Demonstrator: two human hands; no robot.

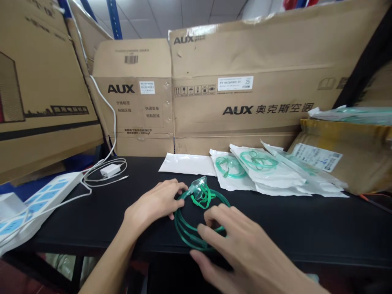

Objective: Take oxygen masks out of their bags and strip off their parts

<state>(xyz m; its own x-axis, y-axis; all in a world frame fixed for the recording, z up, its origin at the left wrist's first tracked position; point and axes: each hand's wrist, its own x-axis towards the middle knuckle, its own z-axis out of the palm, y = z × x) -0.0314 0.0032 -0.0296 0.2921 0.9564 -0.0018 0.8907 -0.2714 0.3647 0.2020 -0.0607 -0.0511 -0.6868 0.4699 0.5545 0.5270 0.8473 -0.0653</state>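
Left hand: the left hand (pixel 154 204) pinched the upper left side of the coil, thumb and fingers around it.
Right hand: the right hand (pixel 237 232) was unclenched, thumb and index finger parted, the other fingers bent; whether it touched the coil could not be told.
Tube: the green tube (pixel 181 226) was glossy, see-through and wound into a loose, roughly round coil of several loops.
Mask: the mask (pixel 200 187) was clear, with a bright green strap (pixel 208 199) bunched against it.
Place: the coil lay on the black table (pixel 147 167) near its front edge, between the hands, its lower right part hidden by the right hand; the mask sat at its top, just beyond the left fingertips.
Packets: behind and to the right, overlapping white packets (pixel 281 177) showed more green coils; a flat white packet (pixel 186 164) lay left of them.
Back boxes: the left cardboard box (pixel 139 145) read "AUX", with "分拣标签" and "快递面单" beneath; the wide cardboard box (pixel 269 87) read "AUX 奥克斯空调" and bore a white label (pixel 235 83).
Left side: a white charger (pixel 110 170) and a power strip (pixel 58 192) lay among white cables.
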